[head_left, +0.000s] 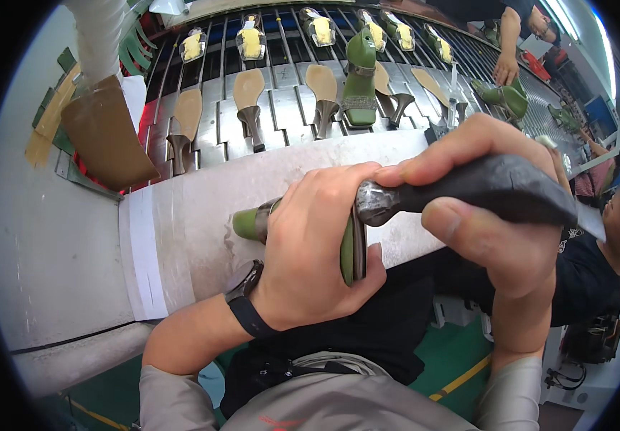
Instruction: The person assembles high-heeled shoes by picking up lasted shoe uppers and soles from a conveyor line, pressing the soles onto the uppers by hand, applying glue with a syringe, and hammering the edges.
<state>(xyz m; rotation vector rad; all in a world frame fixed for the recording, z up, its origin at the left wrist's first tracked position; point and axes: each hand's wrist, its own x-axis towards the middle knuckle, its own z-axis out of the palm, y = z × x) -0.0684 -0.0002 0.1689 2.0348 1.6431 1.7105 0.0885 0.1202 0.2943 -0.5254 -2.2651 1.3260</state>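
My left hand, with a dark watch on its wrist, is wrapped over a green shoe last lying on the pale bench. Dark strap material crosses the last near its narrow end. A dark layer runs along the last's edge facing my right hand, and my fingers cover the middle. My right hand grips a black tool with a rounded, worn metal head. Its head meets or nearly meets the last's dark edge beside my left fingers; I cannot tell whether they touch.
Beyond the pale bench, a slatted metal conveyor carries several tan heeled soles, an upright strapped green last and several clear-wrapped yellow bundles. A brown board stands at left. Co-workers are at right, one touching another green last.
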